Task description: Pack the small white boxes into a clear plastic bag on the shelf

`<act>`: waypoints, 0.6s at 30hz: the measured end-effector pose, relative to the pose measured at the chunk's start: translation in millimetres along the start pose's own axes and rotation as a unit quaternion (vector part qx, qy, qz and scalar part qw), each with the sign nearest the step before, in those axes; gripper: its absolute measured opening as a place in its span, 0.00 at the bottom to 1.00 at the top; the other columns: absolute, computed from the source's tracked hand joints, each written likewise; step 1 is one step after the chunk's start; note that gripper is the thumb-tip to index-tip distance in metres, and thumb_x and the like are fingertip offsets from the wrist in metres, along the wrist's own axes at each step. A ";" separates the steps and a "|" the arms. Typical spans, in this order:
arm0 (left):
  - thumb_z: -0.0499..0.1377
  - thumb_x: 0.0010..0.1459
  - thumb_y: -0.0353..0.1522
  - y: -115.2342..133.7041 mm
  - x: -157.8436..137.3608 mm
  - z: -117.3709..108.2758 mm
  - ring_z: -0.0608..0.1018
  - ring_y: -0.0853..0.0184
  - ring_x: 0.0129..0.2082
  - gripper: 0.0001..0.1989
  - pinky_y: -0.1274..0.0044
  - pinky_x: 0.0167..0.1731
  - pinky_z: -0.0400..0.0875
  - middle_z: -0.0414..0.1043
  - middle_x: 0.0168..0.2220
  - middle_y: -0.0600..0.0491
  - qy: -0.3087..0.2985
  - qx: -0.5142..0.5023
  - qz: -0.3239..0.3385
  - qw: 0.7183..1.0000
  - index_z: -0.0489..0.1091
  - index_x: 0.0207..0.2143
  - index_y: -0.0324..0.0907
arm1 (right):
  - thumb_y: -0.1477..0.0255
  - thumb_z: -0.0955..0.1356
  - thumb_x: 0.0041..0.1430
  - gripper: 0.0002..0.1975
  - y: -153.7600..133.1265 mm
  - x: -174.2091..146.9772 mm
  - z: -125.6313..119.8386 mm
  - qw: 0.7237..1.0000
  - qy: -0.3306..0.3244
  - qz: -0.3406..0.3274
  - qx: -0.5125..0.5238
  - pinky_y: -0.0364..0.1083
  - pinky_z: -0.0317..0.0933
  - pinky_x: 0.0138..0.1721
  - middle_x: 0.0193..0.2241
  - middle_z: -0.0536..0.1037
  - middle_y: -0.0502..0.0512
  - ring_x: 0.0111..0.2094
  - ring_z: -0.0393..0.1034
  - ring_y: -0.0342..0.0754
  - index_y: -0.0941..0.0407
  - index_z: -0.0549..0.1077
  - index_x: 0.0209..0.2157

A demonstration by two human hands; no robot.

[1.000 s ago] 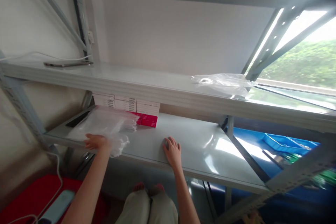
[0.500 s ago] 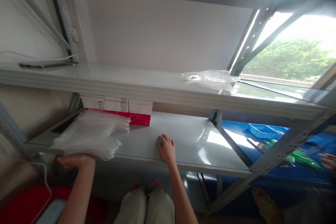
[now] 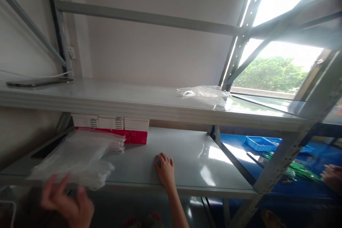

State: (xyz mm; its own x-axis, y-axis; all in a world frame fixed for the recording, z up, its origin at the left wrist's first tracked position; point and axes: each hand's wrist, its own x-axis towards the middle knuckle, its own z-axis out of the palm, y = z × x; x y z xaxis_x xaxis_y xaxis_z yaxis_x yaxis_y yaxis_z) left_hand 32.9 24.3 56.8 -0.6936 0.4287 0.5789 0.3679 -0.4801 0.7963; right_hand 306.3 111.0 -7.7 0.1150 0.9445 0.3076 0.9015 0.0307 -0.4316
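Note:
My left hand is raised, somewhat blurred, at the front edge of the lower shelf, fingers apart and holding nothing. Just beyond its fingertips lies a stack of clear plastic bags, overhanging the shelf's front edge a little; whether the fingertips touch it I cannot tell. My right hand rests palm down on the grey lower shelf, fingers spread and slightly bent. A small dark edge shows by its thumb, too hidden to name.
White and red boxes stand stacked behind the bags. On the upper shelf are a flat dark device and a crumpled clear bag. Past the right post, a blue table bears blue trays, green packets and another person's hand.
My left hand has come up from below the shelf edge, its fingers now spread before the bags. My right hand stays on the shelf. The view has tilted upward.

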 end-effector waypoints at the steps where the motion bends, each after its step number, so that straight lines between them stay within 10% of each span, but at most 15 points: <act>1: 0.54 0.51 0.47 4.9 -6.6 10.0 0.54 0.48 0.62 0.25 0.54 0.63 0.44 0.55 0.61 0.54 -0.056 0.017 0.068 0.996 0.64 0.51 0.54 | 0.69 0.60 0.62 0.19 -0.3 -0.2 -0.4 1.000 -0.001 0.001 0.001 0.57 0.39 0.61 0.59 0.63 0.54 0.62 0.53 0.51 0.50 0.68 0.53; 5: 0.50 0.59 0.37 15.1 -33.8 78.6 0.69 0.57 0.53 0.15 0.61 0.56 0.61 0.69 0.50 0.50 -0.462 0.053 0.195 0.864 0.71 0.45 0.50 | 0.69 0.59 0.62 0.19 -1.5 -1.6 -2.5 1.000 -0.004 -0.002 0.005 0.57 0.38 0.61 0.60 0.62 0.55 0.62 0.52 0.51 0.51 0.67 0.54; 7: 0.48 0.61 0.35 3.0 -43.7 117.7 0.68 0.62 0.55 0.15 0.66 0.57 0.61 0.68 0.52 0.50 -0.568 0.076 0.202 0.794 0.70 0.45 0.47 | 0.69 0.59 0.62 0.19 -2.1 -2.4 -3.3 1.000 -0.005 -0.002 0.005 0.56 0.38 0.61 0.60 0.63 0.55 0.62 0.52 0.50 0.51 0.67 0.54; 11: 0.48 0.61 0.32 -51.9 -53.8 163.1 0.59 0.62 0.62 0.18 0.66 0.61 0.54 0.60 0.60 0.46 -0.592 0.180 0.183 0.764 0.65 0.52 0.41 | 0.70 0.59 0.62 0.19 -2.5 -3.0 -3.7 1.000 -0.004 0.001 0.004 0.56 0.38 0.62 0.59 0.63 0.55 0.62 0.52 0.50 0.52 0.67 0.54; 18: 0.50 0.61 0.35 -90.2 -59.1 162.5 0.59 0.60 0.62 0.21 0.62 0.61 0.50 0.57 0.61 0.45 -0.572 0.240 0.170 0.765 0.62 0.56 0.43 | 0.69 0.59 0.62 0.19 -2.8 0.1 -2.9 1.000 -0.010 0.000 -0.016 0.57 0.40 0.61 0.59 0.63 0.55 0.61 0.53 0.51 0.51 0.67 0.54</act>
State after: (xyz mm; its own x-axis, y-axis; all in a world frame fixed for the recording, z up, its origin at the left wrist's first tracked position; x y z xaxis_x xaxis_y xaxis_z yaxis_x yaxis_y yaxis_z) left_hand 141.4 166.7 -20.8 0.3884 0.8634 0.3219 0.7826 -0.4935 0.3795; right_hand 305.0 110.1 -4.0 0.1069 0.9510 0.2901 0.9146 0.0204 -0.4039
